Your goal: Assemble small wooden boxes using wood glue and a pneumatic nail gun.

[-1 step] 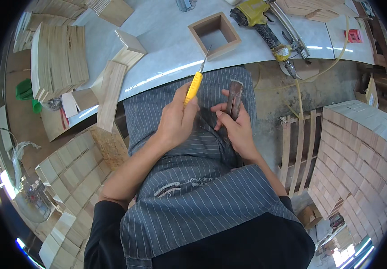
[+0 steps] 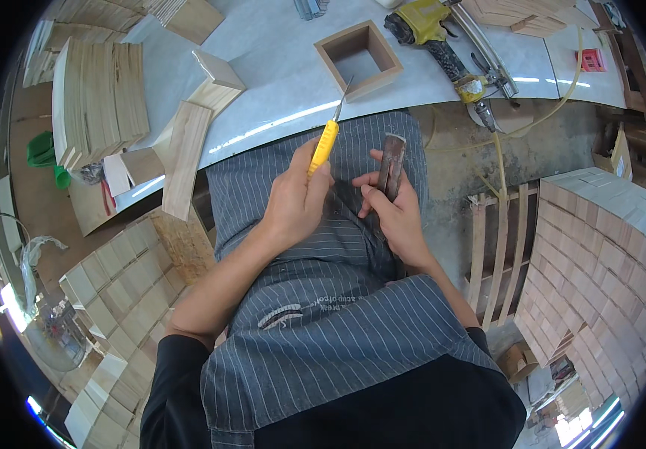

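Note:
Above my lap, my left hand (image 2: 293, 200) is closed round a yellow-handled knife (image 2: 323, 148). Its thin pointed blade tilts up and away, overlapping the near side of a small open wooden box (image 2: 358, 91) on the bench. To the right, my right hand (image 2: 400, 217) grips a dark, rust-brown flat metal blade (image 2: 391, 166) between thumb and fingers. A bright edge runs along the top of this blade, and a slot shows lower down. The two tools are held apart. Beneath both hands lies a dark striped apron (image 2: 308, 251).
A yellow nail gun (image 2: 442, 45) with a hose lies on the bench (image 2: 278, 67), right of the box. Joined boards (image 2: 188, 146) overhang the bench edge at left, near stacked panels (image 2: 102, 97). Stacked wood blocks stand low at left (image 2: 117, 277) and at right (image 2: 599, 254).

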Motion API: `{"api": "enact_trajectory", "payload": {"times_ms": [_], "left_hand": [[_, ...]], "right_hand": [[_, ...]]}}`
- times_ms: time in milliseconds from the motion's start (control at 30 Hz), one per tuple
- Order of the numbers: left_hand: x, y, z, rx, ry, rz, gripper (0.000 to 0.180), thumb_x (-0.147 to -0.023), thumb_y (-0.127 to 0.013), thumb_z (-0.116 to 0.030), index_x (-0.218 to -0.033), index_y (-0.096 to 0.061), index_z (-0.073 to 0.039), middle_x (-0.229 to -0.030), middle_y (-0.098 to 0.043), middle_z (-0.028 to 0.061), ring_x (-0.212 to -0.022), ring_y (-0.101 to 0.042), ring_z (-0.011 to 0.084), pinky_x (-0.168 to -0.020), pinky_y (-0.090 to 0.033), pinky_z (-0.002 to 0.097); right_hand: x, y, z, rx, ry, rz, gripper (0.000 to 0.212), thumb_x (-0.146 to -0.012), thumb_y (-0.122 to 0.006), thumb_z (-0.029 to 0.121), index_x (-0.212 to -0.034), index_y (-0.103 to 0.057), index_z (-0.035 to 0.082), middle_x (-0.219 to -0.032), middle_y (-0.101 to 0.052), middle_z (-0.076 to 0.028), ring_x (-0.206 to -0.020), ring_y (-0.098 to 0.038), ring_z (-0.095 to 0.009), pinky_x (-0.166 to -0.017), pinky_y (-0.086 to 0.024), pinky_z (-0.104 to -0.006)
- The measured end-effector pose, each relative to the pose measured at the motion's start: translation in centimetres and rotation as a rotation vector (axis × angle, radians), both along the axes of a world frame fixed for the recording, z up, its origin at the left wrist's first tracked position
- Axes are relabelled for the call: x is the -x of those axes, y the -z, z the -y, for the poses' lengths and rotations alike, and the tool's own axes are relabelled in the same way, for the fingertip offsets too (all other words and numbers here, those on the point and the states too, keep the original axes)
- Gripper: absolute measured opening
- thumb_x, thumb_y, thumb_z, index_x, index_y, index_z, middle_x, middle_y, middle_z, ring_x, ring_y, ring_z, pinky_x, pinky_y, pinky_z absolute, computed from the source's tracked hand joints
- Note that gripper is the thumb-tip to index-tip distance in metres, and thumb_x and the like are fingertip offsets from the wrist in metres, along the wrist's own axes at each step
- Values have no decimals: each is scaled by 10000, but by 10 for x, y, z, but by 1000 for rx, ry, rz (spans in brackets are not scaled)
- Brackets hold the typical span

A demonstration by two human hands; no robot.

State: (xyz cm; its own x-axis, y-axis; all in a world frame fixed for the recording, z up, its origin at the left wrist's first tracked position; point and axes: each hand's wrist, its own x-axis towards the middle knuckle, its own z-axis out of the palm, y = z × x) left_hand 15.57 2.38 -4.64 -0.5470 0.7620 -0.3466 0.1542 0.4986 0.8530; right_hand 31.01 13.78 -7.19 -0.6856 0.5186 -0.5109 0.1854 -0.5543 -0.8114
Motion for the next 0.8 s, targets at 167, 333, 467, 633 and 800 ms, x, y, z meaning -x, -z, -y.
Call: {"api": "enact_trajectory", "payload": {"times_ms": [167,333,467,633,800], "left_hand": [[-2,1,-1,17,5,-10,454,-1082,-444,-207,-1485,-388,-5,-862,-635,46,-633,-575,75,-569,-513,248],[-3,3,-1,15,-19,-46,466,-1082,-449,-212,-1497,-380,-12,-861,-627,45,-631,-573,75,-567,-507,246],[7,5,0,18,-18,-53,484,-1085,-450,-218,-1516,-363,-17,-860,-619,35,-630,-563,77,-563,-499,245],[5,3,1,-24,-7,-80,547,-1091,-450,-221,-1594,-281,-89,-861,-612,35,-651,-532,68,-595,-481,233],[3,6,0,-54,9,-99,603,-1093,-446,-214,-1640,-198,-160,-866,-613,47,-679,-517,76,-644,-473,240]], "right_hand": [[0,0,0,-9,-7,-1,556,-964,-570,8,-1489,-385,6,-1067,-653,-89,-736,-590,-103,-681,-521,-258],[2,-4,-1,-32,-14,-4,540,-974,-568,30,-1481,-383,1,-1043,-651,-72,-717,-591,-84,-648,-515,-240],[3,-9,-4,-1,7,-44,530,-983,-556,40,-1482,-381,1,-1056,-658,-74,-718,-594,-86,-653,-519,-241],[6,-18,-3,87,-10,-40,523,-992,-541,28,-1489,-380,4,-1185,-661,-135,-774,-620,-124,-719,-563,-295],[0,-25,6,227,-105,-38,524,-987,-531,13,-1486,-374,-13,-1248,-644,-161,-904,-662,-164,-785,-579,-320]]}}
